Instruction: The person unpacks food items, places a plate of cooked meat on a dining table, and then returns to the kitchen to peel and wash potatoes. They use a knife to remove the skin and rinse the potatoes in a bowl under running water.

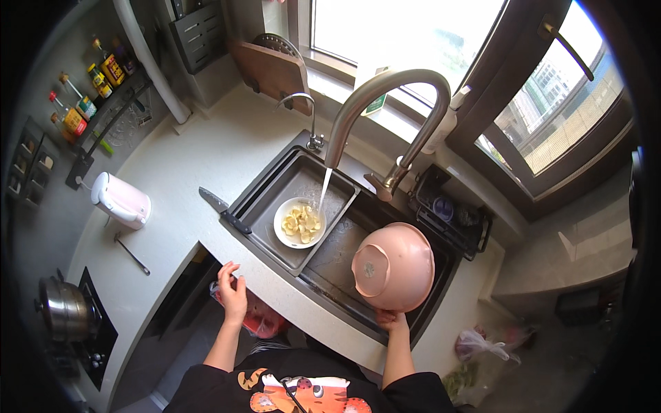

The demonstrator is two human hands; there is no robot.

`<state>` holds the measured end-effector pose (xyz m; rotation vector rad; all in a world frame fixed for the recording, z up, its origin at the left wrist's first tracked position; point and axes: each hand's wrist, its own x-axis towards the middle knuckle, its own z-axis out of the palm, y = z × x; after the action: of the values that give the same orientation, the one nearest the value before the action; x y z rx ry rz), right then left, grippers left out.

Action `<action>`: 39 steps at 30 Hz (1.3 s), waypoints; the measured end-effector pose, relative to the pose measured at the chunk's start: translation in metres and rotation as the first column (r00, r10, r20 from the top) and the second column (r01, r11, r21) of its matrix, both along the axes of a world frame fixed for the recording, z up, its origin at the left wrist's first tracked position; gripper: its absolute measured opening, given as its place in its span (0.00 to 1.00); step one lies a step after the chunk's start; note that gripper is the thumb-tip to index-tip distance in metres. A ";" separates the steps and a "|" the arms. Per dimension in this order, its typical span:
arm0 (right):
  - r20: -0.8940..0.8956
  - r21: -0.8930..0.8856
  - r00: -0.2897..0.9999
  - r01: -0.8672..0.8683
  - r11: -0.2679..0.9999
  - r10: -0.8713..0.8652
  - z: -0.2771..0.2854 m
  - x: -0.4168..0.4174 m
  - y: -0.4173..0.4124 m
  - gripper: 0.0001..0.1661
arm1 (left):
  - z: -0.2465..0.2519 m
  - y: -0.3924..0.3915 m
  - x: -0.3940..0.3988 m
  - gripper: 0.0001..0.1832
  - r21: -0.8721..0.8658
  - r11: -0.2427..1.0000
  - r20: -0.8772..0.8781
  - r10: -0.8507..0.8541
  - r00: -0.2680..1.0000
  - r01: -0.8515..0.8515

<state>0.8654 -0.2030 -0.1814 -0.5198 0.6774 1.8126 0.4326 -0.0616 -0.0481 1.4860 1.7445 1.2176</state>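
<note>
My right hand grips the rim of a pink bowl, tipped on its side over the larger right basin of the sink, its base towards the left. My left hand holds nothing, its fingers apart and a little curled, in front of the counter's edge. In the smaller left basin stands a white bowl with pale yellow slices, perhaps potato. Water runs from the metal faucet into this bowl's right side. The inside of the pink bowl is hidden.
A knife lies across the sink's left rim, blade on the counter. Further left are a pink kettle, a small long-handled utensil and a steel pot. A black rack stands right of the sink, plastic bags lower right.
</note>
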 end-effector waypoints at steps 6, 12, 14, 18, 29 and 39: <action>0.330 -0.039 0.939 -0.089 0.995 0.097 -0.011 0.010 -0.010 0.13 | -0.021 0.064 0.065 0.17 -0.099 0.892 -0.062 -0.448 0.892 0.441; 0.806 -0.271 0.508 -0.142 0.952 0.305 -0.008 -0.004 0.011 0.20 | -0.109 0.159 0.124 0.26 -0.258 0.742 -0.369 -0.667 0.647 0.618; 0.868 -0.322 0.366 -0.100 0.941 0.336 -0.001 -0.021 0.023 0.21 | -0.126 0.178 0.134 0.30 -0.295 0.749 -0.532 -0.644 0.550 0.593; 0.892 -0.429 0.186 0.062 0.901 0.412 -0.029 -0.029 0.029 0.26 | -0.134 0.191 0.146 0.35 -0.399 0.682 -0.679 -0.669 0.302 0.613; 0.948 -0.272 -0.163 0.040 0.962 0.274 -0.059 -0.047 0.065 0.26 | -0.123 0.210 0.132 0.18 -0.141 0.779 -0.564 -0.570 0.598 0.611; 0.919 -0.354 0.174 -0.035 0.935 0.354 -0.027 -0.041 0.078 0.29 | -0.086 0.215 0.135 0.12 0.076 0.853 -0.158 -0.500 0.851 0.516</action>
<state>0.8240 -0.1255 -0.2087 -1.8454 -0.1362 1.1601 0.5680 0.1535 -0.1336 1.9771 1.2389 0.9623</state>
